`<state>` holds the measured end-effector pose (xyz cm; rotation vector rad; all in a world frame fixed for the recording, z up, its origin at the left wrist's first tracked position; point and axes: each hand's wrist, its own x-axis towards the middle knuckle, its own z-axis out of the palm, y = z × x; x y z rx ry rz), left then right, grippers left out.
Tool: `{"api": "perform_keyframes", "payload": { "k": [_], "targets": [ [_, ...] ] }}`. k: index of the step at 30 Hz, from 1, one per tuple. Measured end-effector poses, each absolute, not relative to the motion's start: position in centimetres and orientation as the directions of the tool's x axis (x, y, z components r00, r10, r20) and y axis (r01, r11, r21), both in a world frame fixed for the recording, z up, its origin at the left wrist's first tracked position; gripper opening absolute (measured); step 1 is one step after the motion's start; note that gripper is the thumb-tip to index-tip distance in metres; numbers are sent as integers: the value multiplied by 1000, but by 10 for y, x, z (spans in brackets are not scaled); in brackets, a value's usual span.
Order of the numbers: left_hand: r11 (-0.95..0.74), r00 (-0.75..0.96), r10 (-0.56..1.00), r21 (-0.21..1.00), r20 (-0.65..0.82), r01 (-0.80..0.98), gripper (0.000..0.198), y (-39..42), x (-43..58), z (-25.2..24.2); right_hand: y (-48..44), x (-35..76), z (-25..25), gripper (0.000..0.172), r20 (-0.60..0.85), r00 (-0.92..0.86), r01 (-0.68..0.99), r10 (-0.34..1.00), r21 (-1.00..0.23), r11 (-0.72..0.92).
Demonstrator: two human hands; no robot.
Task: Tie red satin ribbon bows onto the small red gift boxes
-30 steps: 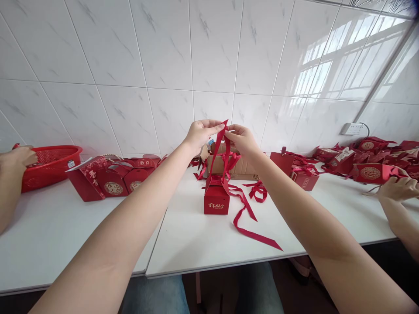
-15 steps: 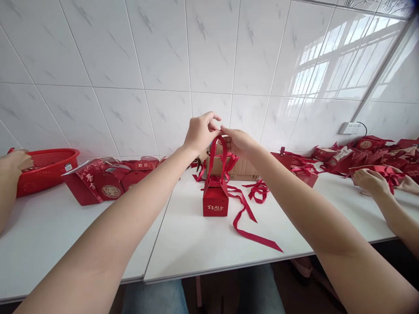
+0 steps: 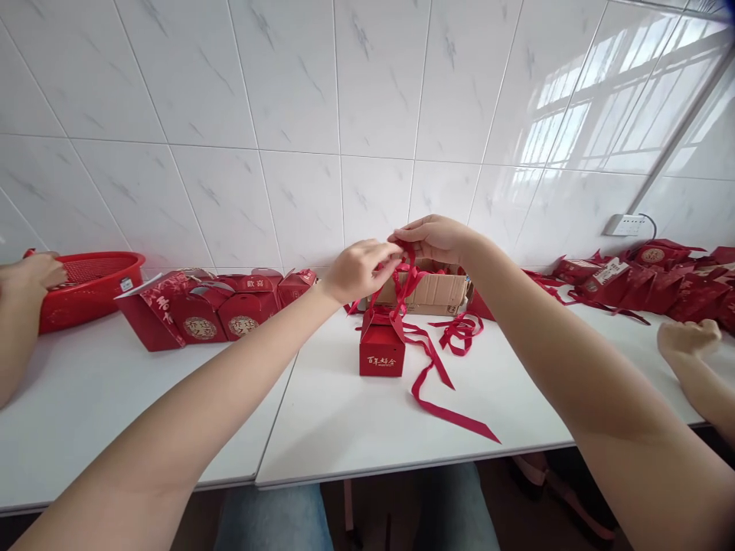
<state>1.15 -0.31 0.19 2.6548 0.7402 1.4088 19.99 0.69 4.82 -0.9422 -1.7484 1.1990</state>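
Note:
A small red gift box (image 3: 382, 353) with gold lettering stands upright on the white table in front of me. Red ribbon (image 3: 407, 285) rises from its top in a loop. My left hand (image 3: 363, 269) is closed above the box, fingertips pinching the ribbon from the left. My right hand (image 3: 439, 239), slightly higher, pinches the top of the loop between thumb and fingers. The two hands nearly meet, and their fingers partly hide the ribbon there. Long loose ribbon tails (image 3: 453, 417) lie on the table right of the box.
Behind the hands is a cardboard box (image 3: 433, 295) holding red ribbon. Several red gift boxes (image 3: 241, 306) stand to the left, near a red plastic basket (image 3: 92, 295) that a co-worker's hand touches. More red boxes (image 3: 671, 287) are piled at the right, near another person's hand (image 3: 689, 337).
Both hands have shifted right, the left one lower. The upright ribbon loop is now gathered and bent near the fingertips. The co-worker's hand at right no longer holds a box.

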Motion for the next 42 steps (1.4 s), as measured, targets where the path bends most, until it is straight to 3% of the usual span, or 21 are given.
{"api": "perform_keyframes", "payload": {
  "k": [3, 5, 8, 11, 16, 21, 27, 42],
  "targets": [
    [-817, 210, 557, 485, 804, 310, 14, 3, 12, 1, -1, 200, 55, 16, 342, -369, 534, 864, -684, 498],
    [-717, 119, 694, 665, 710, 209, 15, 10, 16, 4, -6, 198, 56, 13, 492, -391, 657, 778, -442, 610],
    [-450, 168, 880, 893, 445, -8, 20, 17, 23, 11, -10, 194, 51, 15, 664, -519, 607, 538, -157, 779],
    [-252, 333, 903, 962, 271, -101, 22, 18, 27, 18, -11, 194, 42, 21, 694, -603, 545, 392, 0, 839],
    [-120, 487, 855, 982, 177, -146, 12, 18, 27, 24, -11, 199, 31, 26, 707, -627, 530, 327, 81, 844],
    [-3, 549, 827, 978, 120, -209, 9, 18, 27, 26, -9, 202, 24, 24, 739, -600, 524, 308, 71, 849],
    [-42, 548, 821, 974, 160, -222, 5, 22, 27, 25, -7, 204, 18, 24, 759, -586, 530, 283, 95, 842],
    [-11, 494, 866, 990, 79, -139, 9, 17, 34, 32, -6, 204, 10, 23, 777, -577, 538, 251, 130, 833]
  ]
}}
